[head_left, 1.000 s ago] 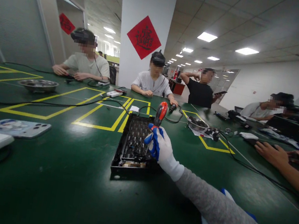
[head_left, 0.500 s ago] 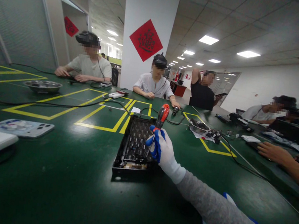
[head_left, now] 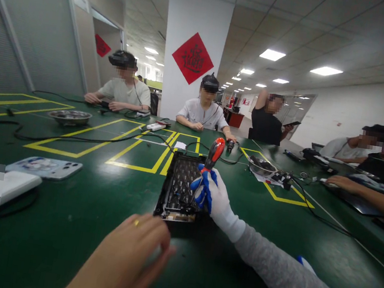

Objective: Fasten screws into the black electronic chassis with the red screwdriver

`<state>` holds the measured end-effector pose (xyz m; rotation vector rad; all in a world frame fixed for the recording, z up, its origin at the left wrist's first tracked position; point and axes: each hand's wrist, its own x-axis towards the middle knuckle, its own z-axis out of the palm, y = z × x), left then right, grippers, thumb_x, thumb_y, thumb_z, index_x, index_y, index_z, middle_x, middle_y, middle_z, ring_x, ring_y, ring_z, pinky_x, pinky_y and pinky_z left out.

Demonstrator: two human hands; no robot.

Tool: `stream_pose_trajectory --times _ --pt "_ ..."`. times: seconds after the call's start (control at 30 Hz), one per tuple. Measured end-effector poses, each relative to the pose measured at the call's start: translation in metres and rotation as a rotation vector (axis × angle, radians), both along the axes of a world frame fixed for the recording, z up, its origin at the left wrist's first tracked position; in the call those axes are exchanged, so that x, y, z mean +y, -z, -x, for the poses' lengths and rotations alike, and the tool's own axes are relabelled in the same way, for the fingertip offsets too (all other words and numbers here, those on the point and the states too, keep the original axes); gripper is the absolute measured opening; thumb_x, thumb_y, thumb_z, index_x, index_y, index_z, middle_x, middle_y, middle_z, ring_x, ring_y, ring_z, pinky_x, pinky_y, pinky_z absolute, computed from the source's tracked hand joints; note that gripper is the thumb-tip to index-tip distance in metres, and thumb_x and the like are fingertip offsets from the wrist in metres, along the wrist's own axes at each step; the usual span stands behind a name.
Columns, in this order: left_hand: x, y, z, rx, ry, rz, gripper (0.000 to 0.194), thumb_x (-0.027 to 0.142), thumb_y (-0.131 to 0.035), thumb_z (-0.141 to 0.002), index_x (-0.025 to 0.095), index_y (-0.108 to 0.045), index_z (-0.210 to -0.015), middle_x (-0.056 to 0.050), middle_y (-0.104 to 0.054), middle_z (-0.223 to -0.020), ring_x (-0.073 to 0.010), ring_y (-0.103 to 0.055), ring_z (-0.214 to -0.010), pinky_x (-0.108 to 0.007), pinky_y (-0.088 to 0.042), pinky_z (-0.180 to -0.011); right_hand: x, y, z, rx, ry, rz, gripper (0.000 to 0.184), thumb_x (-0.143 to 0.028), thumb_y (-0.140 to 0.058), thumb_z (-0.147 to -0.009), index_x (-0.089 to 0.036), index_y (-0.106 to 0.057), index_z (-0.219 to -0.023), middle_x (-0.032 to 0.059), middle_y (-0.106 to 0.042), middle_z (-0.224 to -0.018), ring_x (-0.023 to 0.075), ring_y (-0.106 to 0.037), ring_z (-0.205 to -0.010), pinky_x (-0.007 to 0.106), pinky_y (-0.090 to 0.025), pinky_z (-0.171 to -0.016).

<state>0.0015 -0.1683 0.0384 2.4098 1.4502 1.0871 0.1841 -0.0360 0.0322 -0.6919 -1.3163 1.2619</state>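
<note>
- At left on the green desk (head_left: 97, 197), a white box-shaped item (head_left: 23, 186) and a phone (head_left: 44, 166) lie well apart from your work; beyond them stands a metal bowl (head_left: 68, 121).
- Your bare left hand (head_left: 128, 255), a ring on one finger, hovers on the near side of the work, fingers loosely curled, grip apart with nothing seen in it; whether a fingertip meets the casing, you cannot tell from here.
- Ahead of you, the black casing (head_left: 166, 186) lies flat on the desk, its inside exposed to view. Rows of small pieces (head_left: 182, 176) fill it, suggesting the opening is done but the stripping is not.
- Your gloved right hand (head_left: 212, 193) has its grip clamped around the red-and-black screwdriver (head_left: 217, 151), handle upright with a slight lean. The tip is lost against dark parts, so any contact goes unseen; the work appears partway along.
- Farther right, a second metal bowl (head_left: 258, 170) holds dark pieces, their source unclear, near a co-worker's arm (head_left: 379, 193).
</note>
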Motion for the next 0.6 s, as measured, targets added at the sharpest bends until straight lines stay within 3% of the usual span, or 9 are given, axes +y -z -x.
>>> stream_pose_trajectory --times 0.07,0.13,0.2,0.27,0.3,0.43,0.6 --pt "0.046 -0.010 0.001 -0.024 -0.145 0.023 0.022 0.039 -0.043 -0.084 0.019 -0.055 -0.085 -0.003 -0.060 -0.083 -0.0158 -0.056 -0.074 -0.026 -0.045 -0.064 0.000 -0.001 0.000 0.008 0.010 0.006 0.036 -0.048 -0.045 -0.082 -0.023 -0.046 -0.109 -0.0025 -0.057 -0.066 0.0069 -0.049 -0.041 0.016 -0.037 -0.033" --pt "0.099 -0.005 0.005 -0.073 -0.329 0.006 0.027 0.040 -0.047 -0.081 0.017 -0.052 -0.092 -0.006 -0.059 -0.091 -0.0195 -0.056 -0.081 -0.030 -0.044 -0.069 0.000 -0.001 0.000 0.008 0.020 0.012 0.037 -0.048 -0.045 -0.082 -0.023 -0.046 -0.110 -0.0021 -0.057 -0.067 0.0067 -0.049 -0.041 0.016 -0.037 -0.033" --pt "0.149 0.012 0.011 -0.147 -0.423 0.050 0.037 0.042 -0.053 -0.075 0.014 -0.049 -0.099 -0.010 -0.057 -0.096 -0.0223 -0.055 -0.087 -0.032 -0.043 -0.073 0.000 0.000 -0.001 0.004 0.029 0.010 0.038 -0.048 -0.045 -0.082 -0.023 -0.046 -0.110 -0.0016 -0.057 -0.069 0.0065 -0.049 -0.042 0.016 -0.038 -0.034" --pt "0.188 0.034 0.017 -0.276 -0.389 0.294 0.041 0.043 -0.051 -0.075 0.011 -0.048 -0.100 -0.008 -0.060 -0.084 -0.0202 -0.057 -0.075 -0.031 -0.043 -0.067 0.001 0.000 -0.001 -0.005 0.036 0.000 0.038 -0.048 -0.045 -0.082 -0.023 -0.046 -0.111 -0.0010 -0.058 -0.071 0.0065 -0.050 -0.043 0.017 -0.040 -0.036" --pt "0.202 0.044 0.019 -0.284 -0.376 0.314 0.038 0.042 -0.049 -0.076 0.012 -0.050 -0.098 -0.007 -0.060 -0.081 -0.0192 -0.058 -0.072 -0.030 -0.043 -0.066 0.001 0.000 -0.001 -0.008 0.040 -0.004 0.038 -0.048 -0.045 -0.082 -0.023 -0.046 -0.111 -0.0008 -0.058 -0.072 0.0065 -0.050 -0.044 0.017 -0.040 -0.037" --pt "0.232 0.064 0.021 -0.280 -0.342 0.287 0.021 0.032 -0.049 -0.075 0.015 -0.055 -0.085 -0.004 -0.059 -0.079 -0.0178 -0.056 -0.075 -0.029 -0.042 -0.069 0.002 0.000 0.000 -0.001 0.040 0.002 0.038 -0.048 -0.045 -0.082 -0.024 -0.046 -0.111 -0.0008 -0.059 -0.072 0.0064 -0.050 -0.044 0.017 -0.041 -0.037" --pt "0.229 0.052 0.016 -0.287 -0.296 0.205 0.022 0.029 -0.052 -0.072 0.015 -0.056 -0.088 -0.004 -0.058 -0.083 -0.0174 -0.054 -0.078 -0.029 -0.042 -0.072 0.004 0.001 0.000 0.018 0.021 0.012 0.039 -0.049 -0.046 -0.080 -0.024 -0.047 -0.110 -0.0021 -0.058 -0.068 0.0056 -0.048 -0.041 0.017 -0.040 -0.037"
